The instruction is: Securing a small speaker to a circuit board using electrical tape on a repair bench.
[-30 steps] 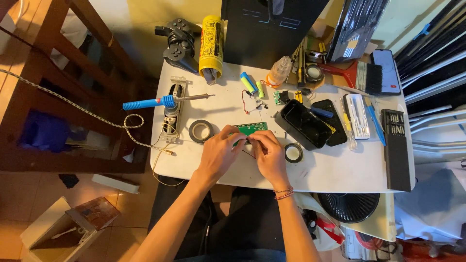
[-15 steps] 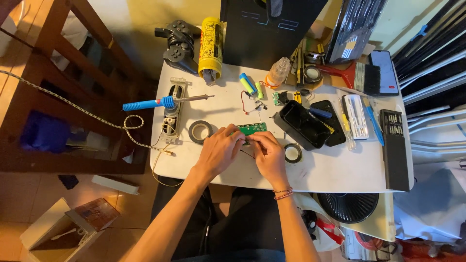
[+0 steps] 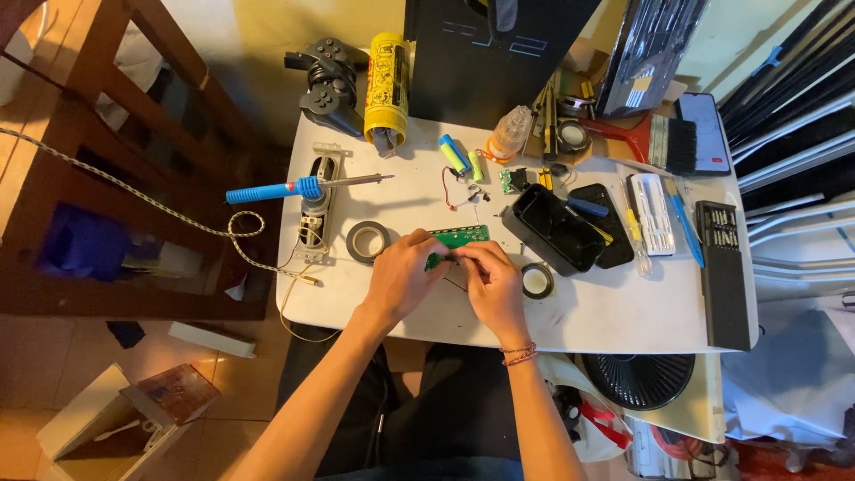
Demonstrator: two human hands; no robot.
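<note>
A: Item one, the hands?

B: Left hand (image 3: 405, 274) and right hand (image 3: 492, 283), both over the near middle of the white table (image 3: 623, 312), fingertips meeting at a green board (image 3: 460, 237). The board lies flat; its far strip shows, its near edge is hidden under the fingers.

A: Finger state?

B: Left fingers curled together, pinching at the board's near left corner. Right fingers bunched together at the same spot; whether they grip the board or something small on it, cannot tell. A thin dark wire runs under the right hand, its ends hidden.

A: Adjacent items?

B: Tape roll (image 3: 367, 241), just left of the left hand. Smaller tape roll (image 3: 537, 281), just right of the right hand. Black tray (image 3: 552, 236), beyond the right hand, contents partly hidden by its wall.

A: Farther stock?

B: Blue-handled soldering iron (image 3: 298, 188), tip toward the table's middle, resting over a metal stand (image 3: 314, 214). Yellow can (image 3: 386, 85), lying on its side. Gamepad (image 3: 325, 80), at the far left corner. Black console (image 3: 490, 53), cut off by the top edge. Black bit case (image 3: 723, 267), at the right edge.

A: Unclear lots?

B: Small clutter behind the tray, too tight to sort.
</note>
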